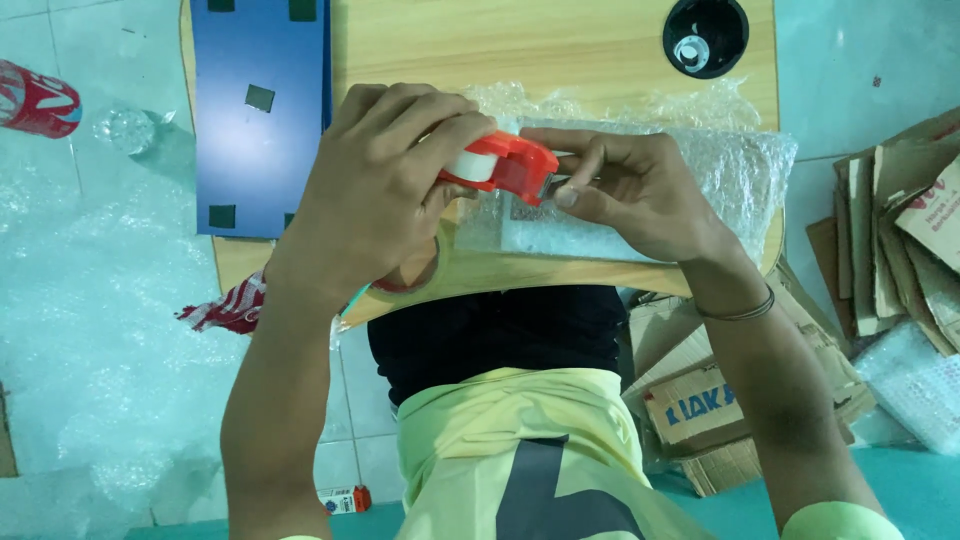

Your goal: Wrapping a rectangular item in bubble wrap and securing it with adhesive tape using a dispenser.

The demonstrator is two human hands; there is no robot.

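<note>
My left hand [375, 190] grips an orange and white tape dispenser [505, 165] with a roll of clear brown tape [415, 275] hanging under my palm. My right hand [635, 190] pinches the tape end at the dispenser's metal blade. Both hands hover over a flat parcel wrapped in bubble wrap [720, 175], which lies on a small wooden lap table [520, 45]. The parcel's left part is hidden behind my hands.
A blue board [260, 110] with dark square pads lies on the table's left side. A round black cup hole [705, 35] sits at the far right corner. Flattened cardboard boxes [900, 230] pile up on the right, bubble wrap sheets [80, 330] on the left floor.
</note>
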